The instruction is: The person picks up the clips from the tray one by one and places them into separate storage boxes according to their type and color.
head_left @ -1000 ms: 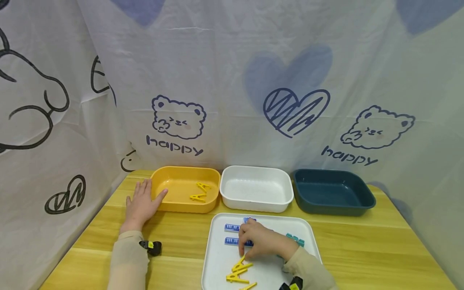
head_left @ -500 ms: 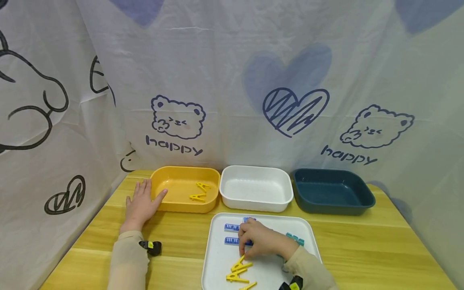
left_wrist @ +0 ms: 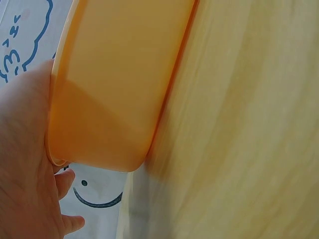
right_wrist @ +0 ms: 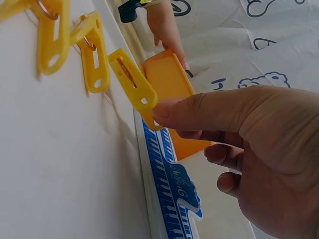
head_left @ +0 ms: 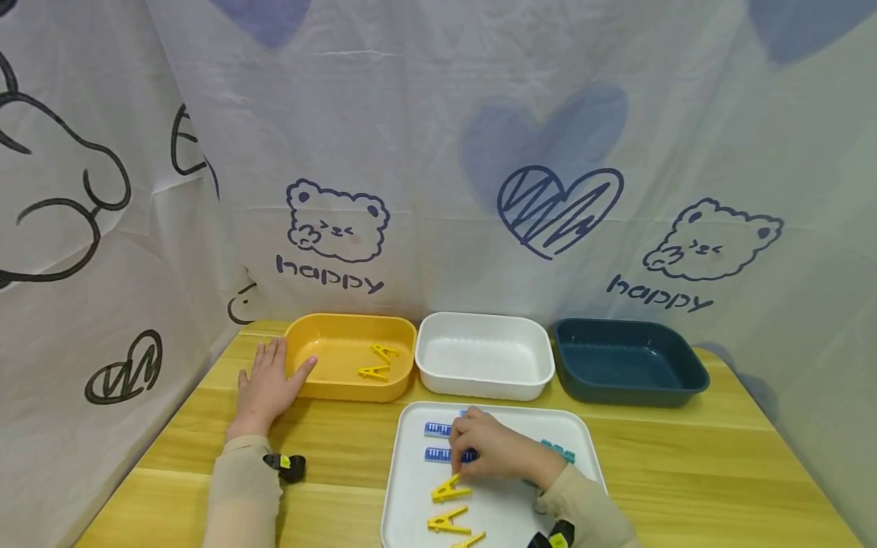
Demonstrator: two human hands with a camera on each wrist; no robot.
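My right hand (head_left: pixel 505 450) is over the white tray (head_left: pixel 404 502), its thumb and forefinger pinching one end of a yellow clothespin (right_wrist: pixel 132 82). In the right wrist view this clothespin is tilted and raised off the tray. Two other yellow clothespins (head_left: pixel 448 520) lie nearer the front. Blue clips with a piano-key print (head_left: pixel 438 430) lie behind and partly under my right hand. My left hand (head_left: pixel 267 388) rests at the left end of the yellow bin (head_left: pixel 349 390), fingers straight and thumb over the rim. Two yellow clothespins (head_left: pixel 374 373) lie inside that bin.
A white bin (head_left: pixel 483 388) and a dark blue bin (head_left: pixel 633 396) stand right of the yellow bin along the table's back. Teal clips (head_left: pixel 558 450) lie at the tray's right, partly hidden by my right arm. A printed cloth (head_left: pixel 438 152) hangs behind.
My right hand has lifted the pinched clothespin slightly and shifted it away from the one in front of it. My left hand stays where it was.
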